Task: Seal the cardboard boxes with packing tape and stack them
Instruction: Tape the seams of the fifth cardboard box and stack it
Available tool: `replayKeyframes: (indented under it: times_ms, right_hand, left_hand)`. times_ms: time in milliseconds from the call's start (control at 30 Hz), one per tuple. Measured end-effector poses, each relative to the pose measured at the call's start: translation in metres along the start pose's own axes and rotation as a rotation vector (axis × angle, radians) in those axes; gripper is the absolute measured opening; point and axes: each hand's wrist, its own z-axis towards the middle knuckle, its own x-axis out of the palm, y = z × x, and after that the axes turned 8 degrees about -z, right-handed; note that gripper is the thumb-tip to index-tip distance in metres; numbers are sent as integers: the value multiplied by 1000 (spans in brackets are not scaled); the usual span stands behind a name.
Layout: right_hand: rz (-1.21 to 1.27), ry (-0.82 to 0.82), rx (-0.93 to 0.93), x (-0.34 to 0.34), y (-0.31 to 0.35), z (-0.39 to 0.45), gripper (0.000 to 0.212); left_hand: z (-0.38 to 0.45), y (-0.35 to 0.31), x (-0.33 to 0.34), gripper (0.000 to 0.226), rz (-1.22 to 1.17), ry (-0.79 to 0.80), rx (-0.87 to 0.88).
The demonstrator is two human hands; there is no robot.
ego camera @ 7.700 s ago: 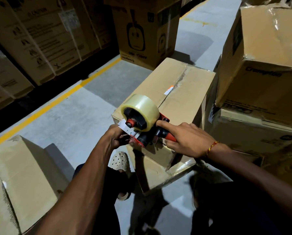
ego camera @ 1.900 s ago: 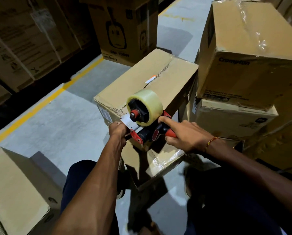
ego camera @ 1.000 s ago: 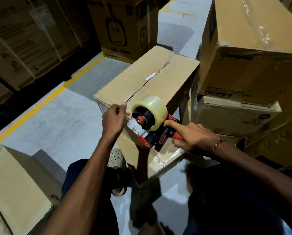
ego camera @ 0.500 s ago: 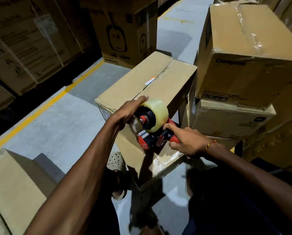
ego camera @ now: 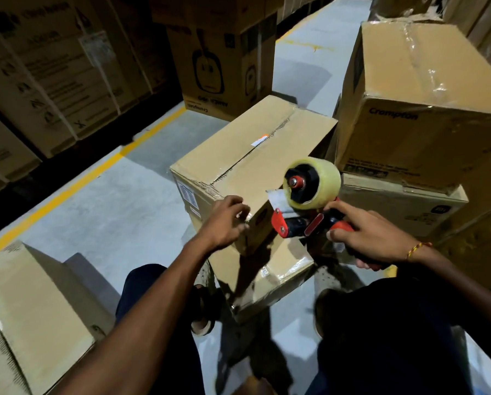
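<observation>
A brown cardboard box [ego camera: 255, 149] stands on the grey floor in front of me, its top flaps meeting in a centre seam with a small white and orange label. My left hand [ego camera: 224, 223] lies on the box's near top corner, its fingers bent over the edge. My right hand [ego camera: 366, 238] grips the red handle of a tape dispenser [ego camera: 304, 206] carrying a roll of clear tape [ego camera: 315, 181]. The dispenser is held just off the box's near right edge. A short white end of tape sticks out from its front.
Two taped boxes are stacked at the right, the upper one [ego camera: 426, 104] marked Crompton, the lower one [ego camera: 401, 206] under it. Another box [ego camera: 24, 315] stands at lower left. Tall printed cartons [ego camera: 218, 52] line the back beyond a yellow floor line [ego camera: 101, 166]. My legs flank the box.
The dispenser has swung right, off the box's near top edge. My left hand left the tape roll and dropped onto the box's near corner.
</observation>
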Motion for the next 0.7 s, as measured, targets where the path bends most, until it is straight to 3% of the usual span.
replayKeyframes:
  times_ms: [133, 200, 367, 533, 700]
  right_hand:
    - [112, -68, 22, 2, 4, 6, 42]
    - [157, -69, 28, 5, 8, 9, 43]
    - [200, -63, 8, 11, 15, 16, 44]
    - [263, -48, -14, 17, 19, 25, 46]
    - [359, -68, -40, 23, 28, 42, 41]
  left_hand:
    - [0, -20, 25, 72, 508, -90, -27]
    - [3, -25, 37, 67, 603, -193, -28]
    - [5, -20, 42, 29, 633, -335, 98]
    - [-15, 4, 41, 24, 694, -406, 294]
    - [-32, 25, 33, 18, 702, -493, 306]
